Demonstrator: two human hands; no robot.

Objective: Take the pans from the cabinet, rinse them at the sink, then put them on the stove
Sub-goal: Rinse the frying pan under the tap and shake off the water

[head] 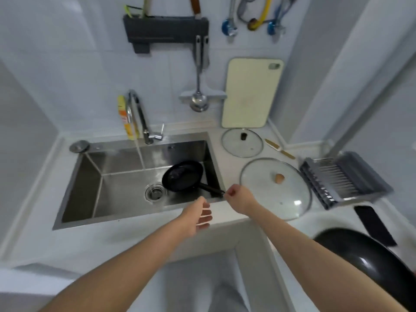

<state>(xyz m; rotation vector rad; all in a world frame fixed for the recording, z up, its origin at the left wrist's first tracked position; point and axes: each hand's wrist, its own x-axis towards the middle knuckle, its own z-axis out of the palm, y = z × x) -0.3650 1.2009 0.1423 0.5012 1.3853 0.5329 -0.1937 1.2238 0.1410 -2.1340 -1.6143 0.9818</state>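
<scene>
Pan sits in sink, by drain, tap running. Right grip pinches pan handle end; left grip loose, fingers apart, at sink's front edge.

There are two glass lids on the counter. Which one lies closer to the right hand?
The larger glass lid with the tan knob, just beside the right hand. The smaller glass lid, with a black knob, lies farther back by the cutting board.

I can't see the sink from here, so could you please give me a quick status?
Right hand at small black frying pan's handle end; grip unclear. Left hand open. Tap water misses pan.
</scene>
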